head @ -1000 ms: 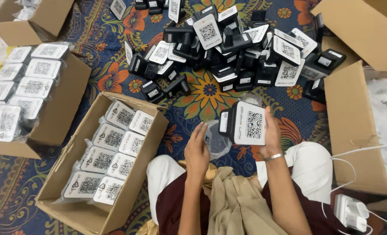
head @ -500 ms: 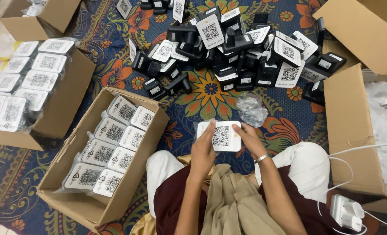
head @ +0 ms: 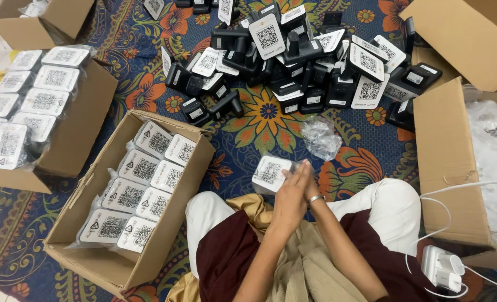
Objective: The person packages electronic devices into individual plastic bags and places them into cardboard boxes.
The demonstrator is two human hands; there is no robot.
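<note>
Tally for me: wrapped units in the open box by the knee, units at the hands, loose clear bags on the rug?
Bagged units in the open box: 8
Bagged unit at the left hand: 1
Loose clear bag: 1
Total: 10

Bright, even light, soft shadows, sharp focus, slight wide-angle bending at edges.

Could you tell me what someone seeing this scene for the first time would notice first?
Probably the big heap of black devices with white code panels piled on the flowered carpet at the top centre. Next, the open cardboard box at lower left, packed with bagged units in neat rows. In the middle, the left hand and right hand press together on a bagged white-faced unit above the person's lap.
</note>
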